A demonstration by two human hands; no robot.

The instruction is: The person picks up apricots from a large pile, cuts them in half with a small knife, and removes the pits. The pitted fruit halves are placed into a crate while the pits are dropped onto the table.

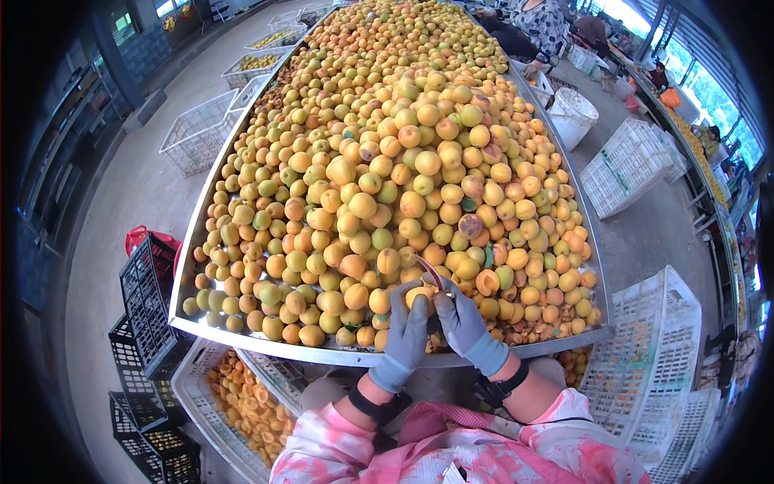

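Note:
My left hand (405, 332), in a grey glove, is closed around a yellow-orange apricot (418, 295) at the near edge of a metal table (294, 352). Close against it, my gloved right hand (470, 329) grips a small curved knife (431, 272), whose thin reddish-brown blade rises above the fingers. The handle is hidden in that hand. A big heap of apricots (379, 202), yellow to green with some brown-spotted, covers the table in front of both hands. One halved apricot (487, 281) lies just beyond my right hand.
Below the table edge at left, a white crate (192, 379) holds apricot halves (250, 407). Black crates (145, 298) stand farther left, and stacked white crates (645, 347) at right. A white bucket (571, 117) stands beside the table's right side, near a person (542, 28) in patterned clothing.

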